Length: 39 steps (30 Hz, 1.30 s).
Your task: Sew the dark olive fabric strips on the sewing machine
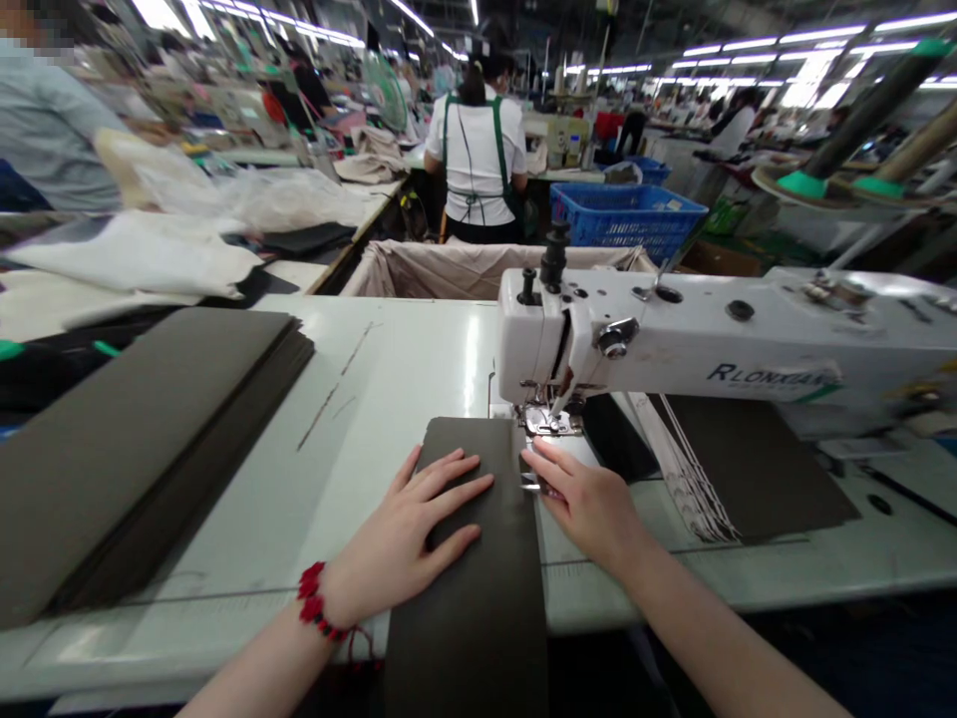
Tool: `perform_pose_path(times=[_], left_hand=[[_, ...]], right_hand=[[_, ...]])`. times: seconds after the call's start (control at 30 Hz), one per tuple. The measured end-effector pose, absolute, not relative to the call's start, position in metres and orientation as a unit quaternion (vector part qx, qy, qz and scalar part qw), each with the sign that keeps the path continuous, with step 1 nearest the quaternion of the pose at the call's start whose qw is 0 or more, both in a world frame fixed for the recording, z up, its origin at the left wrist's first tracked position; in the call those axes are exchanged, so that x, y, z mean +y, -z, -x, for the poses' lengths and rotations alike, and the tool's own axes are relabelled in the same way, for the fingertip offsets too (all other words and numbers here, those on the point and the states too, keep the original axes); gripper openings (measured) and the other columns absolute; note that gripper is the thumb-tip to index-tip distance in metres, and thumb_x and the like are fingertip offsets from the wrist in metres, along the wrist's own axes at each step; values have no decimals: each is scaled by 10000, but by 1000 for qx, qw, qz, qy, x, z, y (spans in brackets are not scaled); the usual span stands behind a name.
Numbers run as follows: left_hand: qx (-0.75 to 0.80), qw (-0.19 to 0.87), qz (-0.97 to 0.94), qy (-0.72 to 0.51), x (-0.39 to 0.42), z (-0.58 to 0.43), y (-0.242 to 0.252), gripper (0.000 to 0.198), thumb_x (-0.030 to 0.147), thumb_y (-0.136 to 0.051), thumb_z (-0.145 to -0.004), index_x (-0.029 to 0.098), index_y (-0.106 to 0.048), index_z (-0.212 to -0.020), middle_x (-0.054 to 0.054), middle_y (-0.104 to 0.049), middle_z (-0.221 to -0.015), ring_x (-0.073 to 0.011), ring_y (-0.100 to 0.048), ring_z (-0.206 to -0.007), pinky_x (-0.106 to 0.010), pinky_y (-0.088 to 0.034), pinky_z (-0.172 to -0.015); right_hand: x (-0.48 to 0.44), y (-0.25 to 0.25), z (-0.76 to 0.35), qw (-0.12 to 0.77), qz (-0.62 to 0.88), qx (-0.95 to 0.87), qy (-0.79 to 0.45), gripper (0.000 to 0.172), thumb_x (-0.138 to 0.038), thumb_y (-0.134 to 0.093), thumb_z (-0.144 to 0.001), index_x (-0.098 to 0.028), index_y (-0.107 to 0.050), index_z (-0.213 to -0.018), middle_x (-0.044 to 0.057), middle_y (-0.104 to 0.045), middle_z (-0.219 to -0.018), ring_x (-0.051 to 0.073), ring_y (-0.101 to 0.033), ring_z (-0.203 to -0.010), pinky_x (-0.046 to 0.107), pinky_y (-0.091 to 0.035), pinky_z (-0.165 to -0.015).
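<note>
A long dark olive fabric strip (478,558) runs from the table's front edge up to the presser foot (553,422) of a white sewing machine (673,339). My left hand (404,534), with a red beaded bracelet at the wrist, lies flat on the strip with its fingers spread. My right hand (587,499) rests on the strip's right edge, its fingertips just in front of the presser foot. To the left lies a stack of dark panels (142,439). A dark panel with white stitched strips (748,469) lies right of the needle.
Behind the machine stands a beige cloth-lined bin (464,269), with a blue plastic crate (628,219) beyond it. A co-worker in a white shirt and green apron (475,150) faces away. Another person (52,120) stands at the far left beside white fabric sheets (135,254).
</note>
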<state>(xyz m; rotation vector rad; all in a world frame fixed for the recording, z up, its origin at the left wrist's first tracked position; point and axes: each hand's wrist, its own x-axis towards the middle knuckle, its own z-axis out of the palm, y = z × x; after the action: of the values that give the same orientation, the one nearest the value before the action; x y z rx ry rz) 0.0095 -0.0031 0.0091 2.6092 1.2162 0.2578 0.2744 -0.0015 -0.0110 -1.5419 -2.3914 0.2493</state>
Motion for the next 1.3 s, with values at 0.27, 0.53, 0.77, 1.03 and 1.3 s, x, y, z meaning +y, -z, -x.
perform_pose_path(times=[0.27,0.53,0.77,1.03,1.3], left_hand=[[427,130,-891,-79,-4,-8,-12,482,412,-438,-971,379,-366,-1447,21,-339,-1522,-247,-262,-1423,-530,-73,-1182],[427,130,-891,-85,-4,-8,-12,480,406,-443,-970,356,-385,-1444,7,-340,-1523,-258,-259,-1423,-528,-74,-1184],[427,131,-891,-86,-4,-9,-11,476,412,-446,-967,361,-394,-1437,9,-345,-1520,-262,-259,-1423,-535,-96,-1182],[427,130,-891,-88,-3,-9,-12,471,390,-449,-968,362,-398,-1435,12,-345,-1518,-253,-258,-1423,-527,-90,-1186],[429,136,-889,-87,-4,-9,-11,467,400,-449,-966,358,-404,-1430,17,-343,-1521,-254,-245,-1428,-538,-90,-1183]], right_hand=[[-1,11,-274,146,532,-829,-89,508,-213,-519,-912,-334,-447,-1401,-16,-441,-1471,188,-629,-1070,330,-508,-901],[-2,13,-274,145,534,-829,-89,521,-208,-528,-905,-343,-444,-1401,-23,-438,-1472,193,-634,-1057,337,-508,-900],[-1,12,-275,144,534,-829,-89,524,-205,-535,-903,-340,-444,-1402,-20,-435,-1475,188,-635,-1054,332,-509,-901],[-1,14,-275,143,531,-830,-96,530,-196,-537,-902,-334,-439,-1404,-26,-419,-1485,195,-618,-1086,331,-492,-927],[-2,13,-275,147,531,-829,-99,532,-190,-525,-904,-339,-432,-1406,-32,-414,-1488,189,-623,-1072,335,-499,-905]])
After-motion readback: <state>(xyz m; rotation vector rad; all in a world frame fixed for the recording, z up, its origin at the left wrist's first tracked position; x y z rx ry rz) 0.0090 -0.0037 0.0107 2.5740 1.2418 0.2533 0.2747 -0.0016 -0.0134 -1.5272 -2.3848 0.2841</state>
